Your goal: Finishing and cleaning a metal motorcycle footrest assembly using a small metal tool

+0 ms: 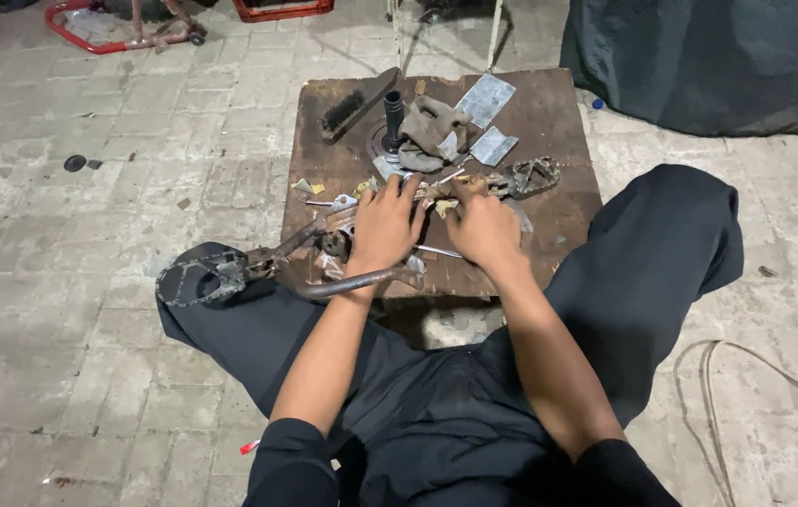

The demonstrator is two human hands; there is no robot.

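Observation:
I sit on a brick floor in front of a dark wooden board [559, 122] littered with metal parts. My left hand [387, 223] rests palm down on a long greasy metal assembly [319, 246], fingers spread over it. One end of that assembly is a toothed footpeg [200, 279] hanging off the board's left side over my knee. My right hand [482, 225] lies beside the left, fingers curled around a small part near a second toothed footpeg [526, 176]. What the right fingers pinch is hidden.
A wire brush [354, 103], a black tube [393, 115], a grey rag [435, 131] and two metal plates [487, 99] lie at the board's far side. A dark tarp [709, 56] sits at the back right, a red stand [117, 26] at the back left, and a cable [728, 394] on the right.

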